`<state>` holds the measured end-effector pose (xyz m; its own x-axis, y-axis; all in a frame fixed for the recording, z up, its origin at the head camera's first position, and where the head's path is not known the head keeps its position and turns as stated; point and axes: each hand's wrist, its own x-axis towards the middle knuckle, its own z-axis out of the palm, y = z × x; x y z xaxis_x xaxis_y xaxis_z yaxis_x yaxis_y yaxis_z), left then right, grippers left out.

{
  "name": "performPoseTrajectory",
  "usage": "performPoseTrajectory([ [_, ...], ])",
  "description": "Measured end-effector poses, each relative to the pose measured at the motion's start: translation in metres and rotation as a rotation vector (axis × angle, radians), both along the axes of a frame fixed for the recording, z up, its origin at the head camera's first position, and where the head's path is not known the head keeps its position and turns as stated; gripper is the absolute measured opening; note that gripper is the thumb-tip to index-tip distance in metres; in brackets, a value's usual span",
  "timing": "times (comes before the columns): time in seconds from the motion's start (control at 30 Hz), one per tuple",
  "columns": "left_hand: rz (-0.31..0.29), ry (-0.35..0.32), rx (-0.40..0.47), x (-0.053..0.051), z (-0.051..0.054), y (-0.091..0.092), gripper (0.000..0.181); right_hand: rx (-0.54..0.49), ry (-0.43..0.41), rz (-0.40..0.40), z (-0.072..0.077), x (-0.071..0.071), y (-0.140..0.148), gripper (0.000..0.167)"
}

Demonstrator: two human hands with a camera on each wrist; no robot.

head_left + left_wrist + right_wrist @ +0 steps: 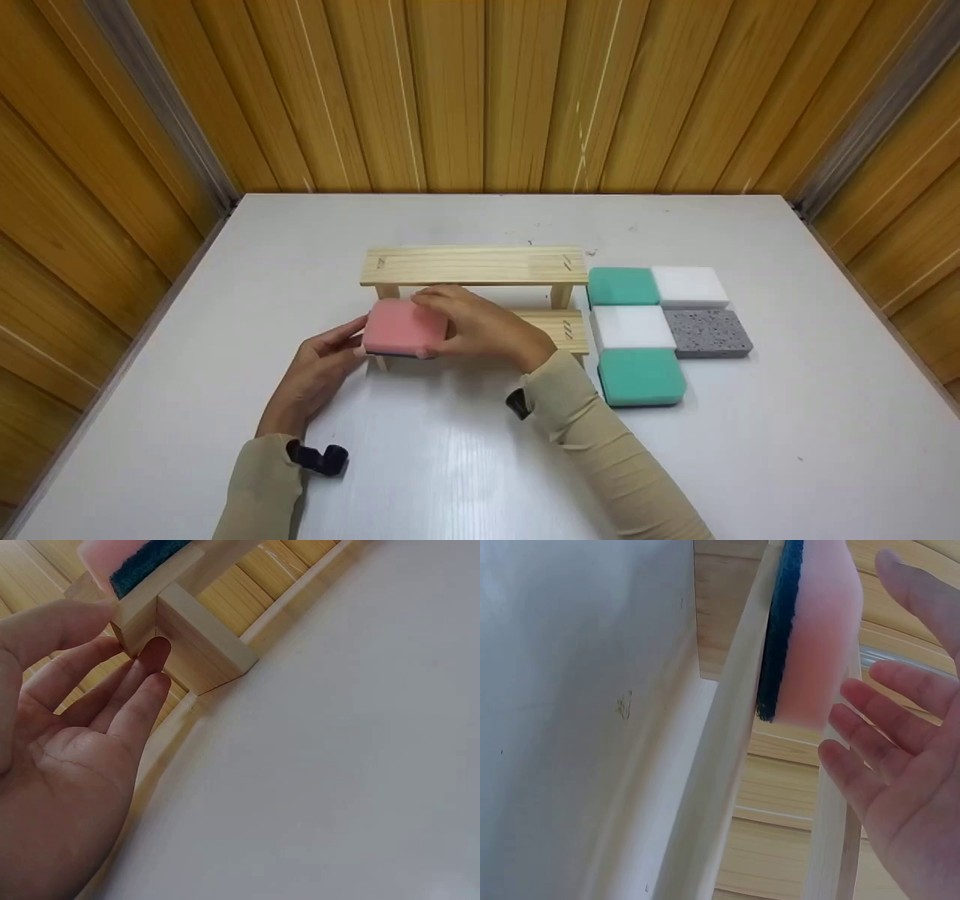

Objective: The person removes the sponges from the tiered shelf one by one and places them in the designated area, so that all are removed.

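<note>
A pink sponge point(405, 327) with a dark blue scouring pad point(784, 637) lies pad-down on the left end of the lower step of a two-step wooden stand point(474, 265). My left hand point(319, 371) is at that end, its fingers nearly straight; in the left wrist view the thumb and fingertips appear to touch the end of the board point(161, 596). From the right, my right hand point(484, 324) reaches beside the sponge. Its fingers point(877, 727) are spread and loosely bent in the right wrist view, seemingly apart from the sponge. Part of the lower step is hidden behind that hand.
Right of the stand lie green sponges point(641, 376) point(622, 286), white sponges point(634, 328) point(688, 286) and a grey speckled sponge point(709, 333), close together on the white table point(465, 465). Wood-panelled walls point(480, 97) border the table at the back and sides.
</note>
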<state>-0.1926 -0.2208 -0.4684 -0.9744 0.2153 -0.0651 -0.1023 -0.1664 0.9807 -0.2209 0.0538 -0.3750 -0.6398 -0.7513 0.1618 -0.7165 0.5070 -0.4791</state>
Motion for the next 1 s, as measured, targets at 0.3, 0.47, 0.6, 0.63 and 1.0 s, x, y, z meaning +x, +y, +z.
performPoseTrajectory([
  [0.3,0.012,-0.001,0.031,0.0,0.001,0.001,0.06,0.075,-0.061,-0.062,-0.002,0.0,-0.012,0.073],
  [0.47,0.008,0.005,0.023,0.0,0.0,0.0,0.06,0.091,-0.06,-0.081,-0.004,0.0,-0.014,0.071],
  [0.6,0.003,0.009,0.015,0.0,-0.001,0.0,0.06,0.091,-0.053,-0.078,-0.003,0.0,-0.015,0.07],
  [0.63,0.003,0.008,0.014,0.0,-0.001,0.0,0.06,0.091,-0.054,-0.077,-0.003,0.0,-0.015,0.069],
  [1.0,0.02,-0.004,-0.027,0.0,-0.001,0.0,0.06,0.088,-0.005,-0.038,-0.003,-0.002,-0.011,0.06],
])
